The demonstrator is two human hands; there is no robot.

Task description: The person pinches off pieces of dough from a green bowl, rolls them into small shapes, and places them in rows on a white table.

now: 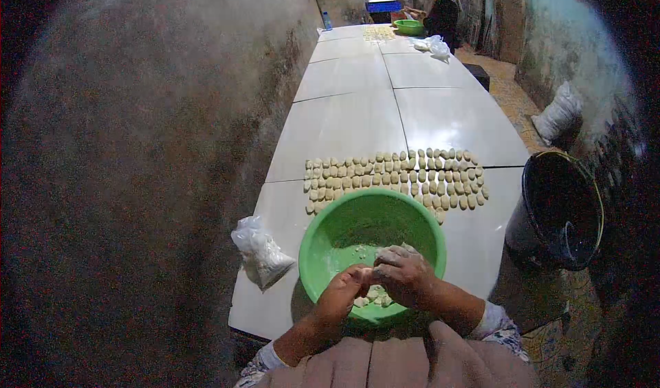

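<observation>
A green basin (316, 250) stands at the near end of the white tiled table, with pale dough pieces (375, 296) and crumbs inside. Over the basin my left hand (347, 288) and my right hand (401, 271) meet, fingers curled in. Some pale dough shows at the top of my right hand, whose fingers look dusted with flour. What my left fingers pinch is too small to make out. Beyond the basin, rows of small flattened oval dough pieces (392, 171) lie on the table.
A clear plastic bag of white stuff (261, 254) lies left of the basin. A black bucket (519, 216) is at the right. Farther off are a white sack (558, 113), another green basin (409, 27), plastic bags (434, 46) and a person in dark clothing (443, 20).
</observation>
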